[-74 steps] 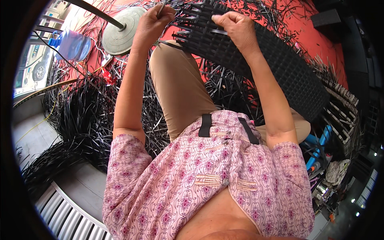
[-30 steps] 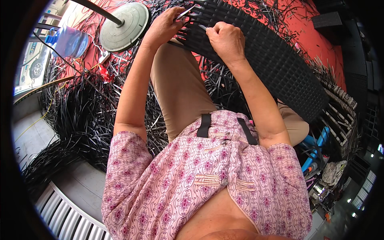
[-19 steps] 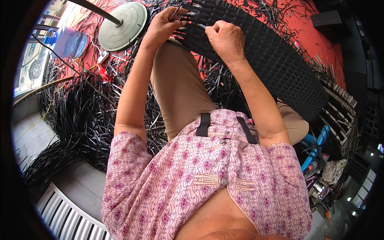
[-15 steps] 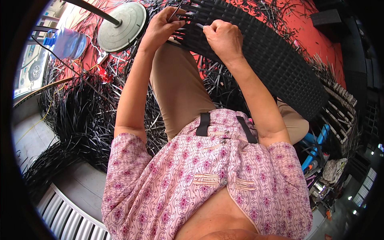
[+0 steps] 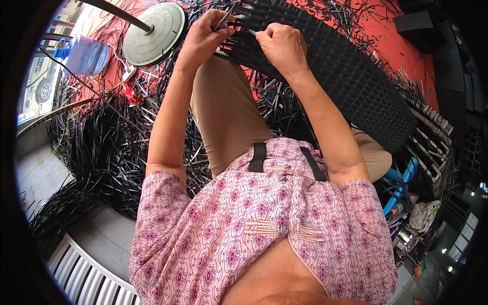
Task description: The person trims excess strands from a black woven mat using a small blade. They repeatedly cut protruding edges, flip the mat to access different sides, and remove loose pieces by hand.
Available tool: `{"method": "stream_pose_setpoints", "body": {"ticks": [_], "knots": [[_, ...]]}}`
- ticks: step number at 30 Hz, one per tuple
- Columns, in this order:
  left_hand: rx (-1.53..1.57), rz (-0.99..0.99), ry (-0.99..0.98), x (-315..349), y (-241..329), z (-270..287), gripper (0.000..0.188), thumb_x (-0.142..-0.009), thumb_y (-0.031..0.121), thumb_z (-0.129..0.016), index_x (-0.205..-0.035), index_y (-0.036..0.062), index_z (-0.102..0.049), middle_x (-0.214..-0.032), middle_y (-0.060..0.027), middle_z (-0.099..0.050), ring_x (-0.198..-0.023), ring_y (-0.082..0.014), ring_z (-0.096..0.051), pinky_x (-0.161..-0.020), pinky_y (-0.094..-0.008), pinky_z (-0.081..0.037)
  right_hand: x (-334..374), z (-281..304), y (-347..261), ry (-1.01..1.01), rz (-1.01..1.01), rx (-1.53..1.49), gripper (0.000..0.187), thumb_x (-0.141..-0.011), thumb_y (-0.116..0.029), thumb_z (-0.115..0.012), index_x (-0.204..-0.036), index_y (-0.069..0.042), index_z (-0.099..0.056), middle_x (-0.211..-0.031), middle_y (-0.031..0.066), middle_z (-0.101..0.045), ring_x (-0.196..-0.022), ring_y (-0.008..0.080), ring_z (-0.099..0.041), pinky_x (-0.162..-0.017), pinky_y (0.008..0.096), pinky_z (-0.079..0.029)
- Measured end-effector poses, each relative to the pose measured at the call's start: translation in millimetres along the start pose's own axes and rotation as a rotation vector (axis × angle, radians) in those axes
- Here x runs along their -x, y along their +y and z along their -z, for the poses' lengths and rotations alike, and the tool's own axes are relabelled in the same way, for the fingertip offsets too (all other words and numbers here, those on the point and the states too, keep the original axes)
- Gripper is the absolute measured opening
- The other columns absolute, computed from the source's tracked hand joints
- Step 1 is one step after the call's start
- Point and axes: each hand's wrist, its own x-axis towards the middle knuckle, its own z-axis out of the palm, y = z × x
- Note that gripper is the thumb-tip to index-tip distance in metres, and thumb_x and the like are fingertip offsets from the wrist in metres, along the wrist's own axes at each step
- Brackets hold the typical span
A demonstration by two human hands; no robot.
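A black woven panel [image 5: 356, 81] of flat plastic strips slants across my lap from upper middle to lower right. At its far left end the weave is loose, with strip ends and gaps showing. My left hand [image 5: 206, 40] is there, thumb and fingers pinched on a thin dark strip [image 5: 222, 20] that points up and away. Just to the right, my right hand [image 5: 283, 48] is closed in a fist against the weave. From its fingertips juts the short end of a narrow grey strip [image 5: 252, 32]; the rest is hidden in the hand.
Loose black strips [image 5: 112, 137] lie heaped at the left. Beyond them stand a round grey base with a pole [image 5: 157, 43] and a blue water jug [image 5: 89, 55]. Unwoven frame ends [image 5: 432, 137] and blue tubing [image 5: 401, 188] are at the right, on red flooring [image 5: 422, 56].
My right hand has shifted very slightly left and away along the weave. The left hand keeps its pinch in nearly the same place, and the panel looks unmoved.
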Motion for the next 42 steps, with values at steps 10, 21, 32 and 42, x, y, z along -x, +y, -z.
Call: {"method": "stream_pose_setpoints", "body": {"ticks": [10, 21, 32, 42], "knots": [[-0.026, 0.197, -0.054, -21.7, -8.7, 8.1, 0.02, -0.099, 0.015, -0.07, -0.114, 0.002, -0.07, -0.096, 0.0001, -0.069, -0.085, -0.0088, -0.062, -0.076, -0.0274, -0.051, -18.1, -8.1, 2.6, -0.052, 0.158, 0.148, 0.032, -0.091, -0.038, -0.076, -0.087, -0.007, -0.078, -0.08, 0.0163, -0.075, -0.08, 0.0368, -0.074, -0.077, 0.047, -0.058], [0.192, 0.231, -0.236, -50.8, -57.0, 26.1, 0.023, -0.093, 0.005, -0.076, -0.115, 0.0062, -0.074, -0.105, 0.0014, -0.073, -0.094, -0.0077, -0.067, -0.083, -0.0239, -0.055, -28.8, -22.3, -8.0, -0.044, 0.215, 0.302, 0.031, -0.086, -0.038, -0.081, -0.087, -0.006, -0.079, -0.08, 0.0156, -0.076, -0.079, 0.0354, -0.077, -0.076, 0.0478, -0.061], [0.179, 0.125, -0.051, -60.6, -86.5, 44.1, 0.024, -0.088, 0.003, -0.071, -0.113, 0.0025, -0.072, -0.096, -0.0017, -0.073, -0.087, -0.0097, -0.067, -0.082, -0.0252, -0.054, 9.4, 3.6, 4.9, 0.234, 0.369, 0.033, 0.042, -0.085, -0.039, -0.083, -0.109, -0.006, -0.071, -0.102, 0.015, -0.067, -0.101, 0.0346, -0.066, -0.09, 0.0461, -0.055], [0.072, 0.207, 0.291, -34.4, -77.7, 64.3, 0.024, -0.096, 0.014, -0.074, -0.114, 0.0001, -0.072, -0.092, -0.0004, -0.071, -0.079, -0.0066, -0.063, -0.073, -0.0234, -0.051, 121.9, 38.6, 43.9, -0.139, -0.004, -0.418, 0.014, -0.094, -0.017, -0.077, -0.092, -0.003, -0.073, -0.085, 0.0095, -0.072, -0.073, 0.0227, -0.07, -0.067, 0.0344, -0.055]]}}
